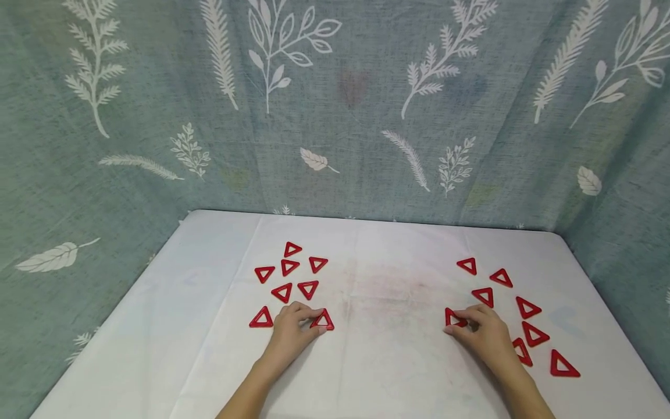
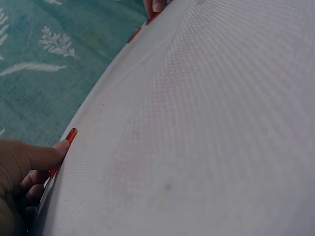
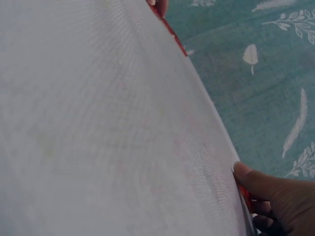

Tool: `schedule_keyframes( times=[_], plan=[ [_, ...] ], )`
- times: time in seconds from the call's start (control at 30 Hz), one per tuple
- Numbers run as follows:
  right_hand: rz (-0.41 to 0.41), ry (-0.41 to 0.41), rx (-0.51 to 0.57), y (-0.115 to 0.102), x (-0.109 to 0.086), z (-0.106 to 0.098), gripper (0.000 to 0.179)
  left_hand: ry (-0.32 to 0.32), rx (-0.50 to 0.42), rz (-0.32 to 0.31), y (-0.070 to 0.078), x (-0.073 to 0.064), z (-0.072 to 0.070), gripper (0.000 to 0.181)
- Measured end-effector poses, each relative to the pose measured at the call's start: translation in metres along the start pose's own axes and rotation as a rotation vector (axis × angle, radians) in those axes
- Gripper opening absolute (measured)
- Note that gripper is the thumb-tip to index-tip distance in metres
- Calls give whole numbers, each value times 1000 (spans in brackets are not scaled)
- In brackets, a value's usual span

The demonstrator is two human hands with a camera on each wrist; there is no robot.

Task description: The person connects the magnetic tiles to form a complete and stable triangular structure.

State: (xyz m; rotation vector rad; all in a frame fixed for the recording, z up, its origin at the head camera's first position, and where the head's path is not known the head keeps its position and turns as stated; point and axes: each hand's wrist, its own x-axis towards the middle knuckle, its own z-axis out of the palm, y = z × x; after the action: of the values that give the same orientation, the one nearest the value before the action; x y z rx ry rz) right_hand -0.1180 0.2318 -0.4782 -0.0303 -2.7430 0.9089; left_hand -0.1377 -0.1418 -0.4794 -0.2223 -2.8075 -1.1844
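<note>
My left hand (image 1: 294,330) pinches a red triangle frame (image 1: 330,323) between thumb and fingers, low over the white cloth. In the left wrist view the thumb lies along that red triangle (image 2: 72,134). Across the table, my right hand (image 1: 484,333) pinches another red triangle frame (image 1: 448,318) by its right side, its fingers covering part of it. The right wrist view shows the thumb over a sliver of this triangle (image 3: 245,197). Just left of my left hand lies a loose red triangle (image 1: 261,318); another triangle (image 1: 484,296) lies just beyond my right hand.
Several red triangles, one of them (image 1: 307,289) near the left hand, are scattered at the left. Several more, including a larger-looking one (image 1: 564,365), lie at the right. A white cloth (image 1: 387,361) covers the table, and a leaf-patterned green curtain (image 1: 335,145) hangs behind.
</note>
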Motion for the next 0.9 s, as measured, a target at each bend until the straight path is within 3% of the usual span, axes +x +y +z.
schedule_keyframes(
  times=[0.5,0.9],
  plan=[
    [-9,22,69,-1,2,7,38,-76,-53,2,8,14,15,34],
    [8,-39,130,-14,5,15,40,-96,-51,76,22,25,30,32]
  ],
)
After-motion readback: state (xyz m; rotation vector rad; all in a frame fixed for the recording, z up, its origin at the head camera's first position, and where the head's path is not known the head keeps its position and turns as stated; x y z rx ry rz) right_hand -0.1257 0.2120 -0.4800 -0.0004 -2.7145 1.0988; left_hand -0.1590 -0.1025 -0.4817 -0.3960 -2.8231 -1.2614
